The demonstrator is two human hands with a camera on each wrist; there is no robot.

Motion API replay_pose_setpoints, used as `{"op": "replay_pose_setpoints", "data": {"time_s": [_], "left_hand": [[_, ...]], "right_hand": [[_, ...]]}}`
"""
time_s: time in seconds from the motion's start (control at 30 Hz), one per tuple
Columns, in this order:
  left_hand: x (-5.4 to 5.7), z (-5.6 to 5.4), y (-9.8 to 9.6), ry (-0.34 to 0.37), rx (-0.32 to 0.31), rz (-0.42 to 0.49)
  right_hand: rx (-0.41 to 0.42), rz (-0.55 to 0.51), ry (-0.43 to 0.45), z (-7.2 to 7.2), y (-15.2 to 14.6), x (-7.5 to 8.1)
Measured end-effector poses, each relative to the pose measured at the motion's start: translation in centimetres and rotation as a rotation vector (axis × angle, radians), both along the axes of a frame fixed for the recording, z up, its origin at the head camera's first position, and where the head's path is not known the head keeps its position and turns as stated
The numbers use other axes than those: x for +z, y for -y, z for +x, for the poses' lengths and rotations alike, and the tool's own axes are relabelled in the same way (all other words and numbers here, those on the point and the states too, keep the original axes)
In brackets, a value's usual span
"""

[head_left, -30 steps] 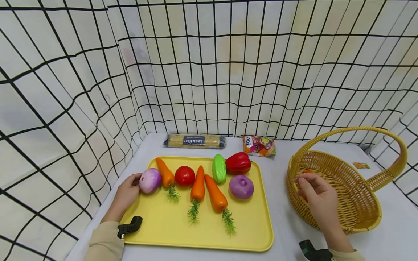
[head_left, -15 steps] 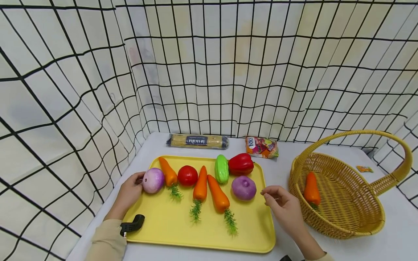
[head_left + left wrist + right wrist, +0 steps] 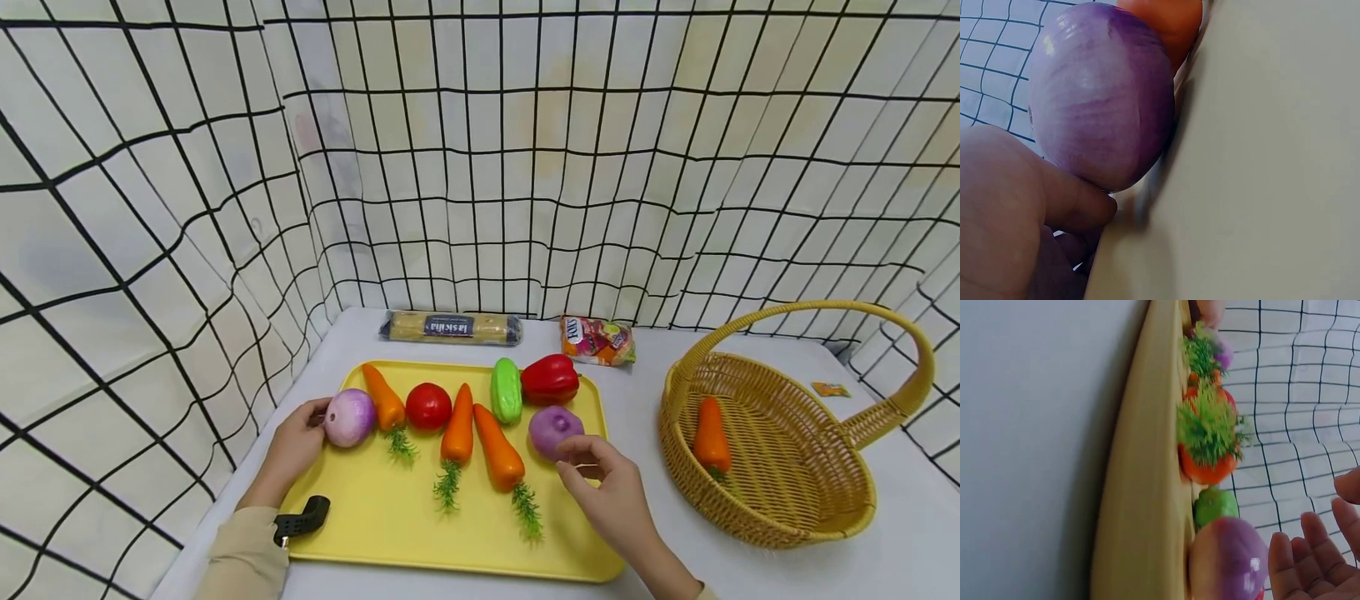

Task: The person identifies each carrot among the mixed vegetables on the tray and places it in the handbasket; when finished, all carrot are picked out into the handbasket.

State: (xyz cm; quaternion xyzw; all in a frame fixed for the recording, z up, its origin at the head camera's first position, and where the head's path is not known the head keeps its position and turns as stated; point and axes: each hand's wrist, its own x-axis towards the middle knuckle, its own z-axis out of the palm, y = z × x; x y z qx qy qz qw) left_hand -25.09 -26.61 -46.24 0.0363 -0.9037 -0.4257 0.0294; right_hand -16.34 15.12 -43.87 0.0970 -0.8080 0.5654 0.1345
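Observation:
My left hand (image 3: pixel 296 443) stays at the left rim of the yellow tray (image 3: pixel 390 521), beside a purple onion (image 3: pixel 350 417). Up close in the left wrist view, a fingertip lies just under the onion (image 3: pixel 1100 100). At the tray's right side, my right hand (image 3: pixel 611 492) has its thumb and fingers apart. Its fingertips overlap the edge of a second purple, onion-like vegetable (image 3: pixel 553 429). The right wrist view shows the fingers (image 3: pixel 1316 565) alongside this vegetable (image 3: pixel 1235 559), with nothing between them.
Also on the tray lie several carrots (image 3: pixel 457 429), a tomato (image 3: pixel 428 407), a green cucumber-like vegetable (image 3: pixel 506 390) and a red pepper (image 3: pixel 550 379). To the right, a wicker basket (image 3: pixel 795 442) with a tall handle holds one carrot (image 3: pixel 712 435). Pasta (image 3: pixel 450 327) and sweets (image 3: pixel 597 340) lie behind.
My right hand has come left from the basket, leaving a carrot inside it, and now reaches the purple vegetable on the right of the tray. The left hand has kept its place.

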Motion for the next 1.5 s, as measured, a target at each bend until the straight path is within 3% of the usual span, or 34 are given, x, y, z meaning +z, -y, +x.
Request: {"op": "replay_pose_setpoints", "data": {"time_s": [0.3, 0.6, 0.8, 1.3, 1.5], "left_hand": [[-0.2, 0.1, 0.2, 0.005, 0.009, 0.004], [-0.2, 0.2, 0.1, 0.008, 0.012, 0.012], [-0.1, 0.1, 0.0, 0.001, 0.012, 0.013], [-0.2, 0.1, 0.1, -0.008, 0.009, -0.005], [-0.2, -0.1, 0.0, -0.009, 0.008, -0.008]], "right_hand": [[0.056, 0.004, 0.031, 0.0, 3.2, -0.8], [0.074, 0.254, 0.037, -1.4, 5.1, -1.5], [0.126, 0.355, 0.066, -1.8, 5.4, -1.6], [0.107, 0.407, 0.061, -1.5, 5.4, -2.3], [0.074, 0.367, 0.039, -1.2, 5.1, -1.9]]}}
